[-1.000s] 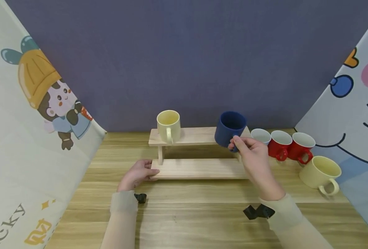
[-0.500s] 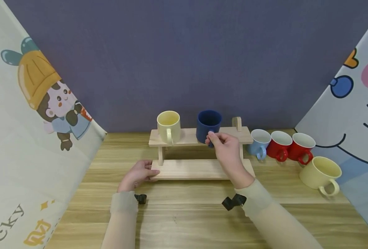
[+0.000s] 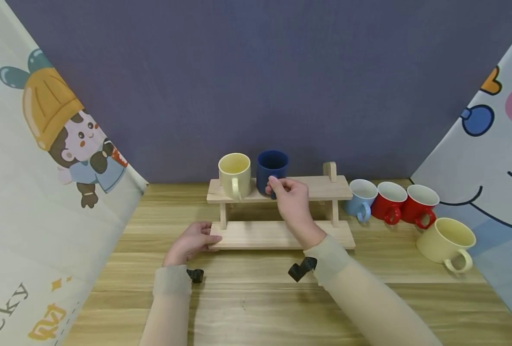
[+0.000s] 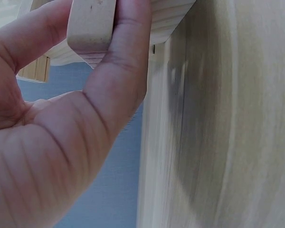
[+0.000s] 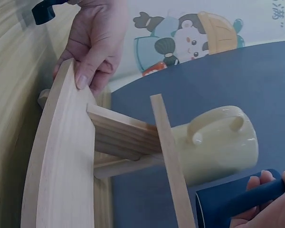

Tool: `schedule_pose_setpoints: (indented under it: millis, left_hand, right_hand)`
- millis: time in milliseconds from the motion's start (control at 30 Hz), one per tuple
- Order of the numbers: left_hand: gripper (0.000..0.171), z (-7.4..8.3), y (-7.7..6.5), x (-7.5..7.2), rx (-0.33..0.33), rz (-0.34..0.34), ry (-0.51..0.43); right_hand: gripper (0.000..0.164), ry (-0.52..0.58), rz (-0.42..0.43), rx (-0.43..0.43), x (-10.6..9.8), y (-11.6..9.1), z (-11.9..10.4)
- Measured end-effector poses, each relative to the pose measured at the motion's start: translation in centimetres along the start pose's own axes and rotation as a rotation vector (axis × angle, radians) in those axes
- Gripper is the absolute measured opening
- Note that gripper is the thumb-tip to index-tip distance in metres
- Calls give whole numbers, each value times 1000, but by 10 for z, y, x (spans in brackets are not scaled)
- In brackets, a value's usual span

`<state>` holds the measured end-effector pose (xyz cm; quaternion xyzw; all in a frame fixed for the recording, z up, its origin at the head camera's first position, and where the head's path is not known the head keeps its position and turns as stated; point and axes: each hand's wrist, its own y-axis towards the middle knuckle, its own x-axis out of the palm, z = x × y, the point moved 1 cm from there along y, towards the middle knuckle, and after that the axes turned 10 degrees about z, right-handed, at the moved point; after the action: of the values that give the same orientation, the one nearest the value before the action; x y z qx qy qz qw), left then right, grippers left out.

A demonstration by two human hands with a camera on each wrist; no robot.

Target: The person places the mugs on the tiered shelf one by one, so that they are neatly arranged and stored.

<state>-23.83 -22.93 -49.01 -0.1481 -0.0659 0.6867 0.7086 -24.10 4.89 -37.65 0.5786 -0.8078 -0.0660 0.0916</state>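
My right hand (image 3: 293, 202) pinches the handle of a dark blue mug (image 3: 268, 166), held upright close over the upper board of a two-tier wooden rack (image 3: 320, 187). Right beside it, a pale yellow mug (image 3: 233, 180) stands on the left part of that board, handle facing me. In the right wrist view the blue mug (image 5: 216, 204) has its base near the upper board's edge. My left hand (image 3: 192, 242) grips the left end of the rack's lower board, thumb on top and fingers beneath. The left wrist view shows a wooden block (image 4: 91, 26) between thumb and fingers.
Right of the rack stand a light blue mug (image 3: 359, 198) and two red mugs (image 3: 384, 204), white inside, in a row. A second, larger-looking yellow mug (image 3: 442, 242) is nearer me at the right. A dark cloth wall (image 3: 256, 86) rises behind the rack.
My right hand has carried the blue mug leftward along the upper board to beside the yellow mug, uncovering the rack's right end and the light blue mug. The left hand has stayed put.
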Motion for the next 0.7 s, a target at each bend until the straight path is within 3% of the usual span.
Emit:
schedule_pose_setpoints:
  millis: [300,700]
  left_hand:
    - [55,2,0,0,-6,-11,-1]
    - [50,2,-1,0,-2,-33,-8]
  right_hand:
    - [32,-13,12,8,7,-1,6]
    - [38,-53,-35,6,3,1,9]
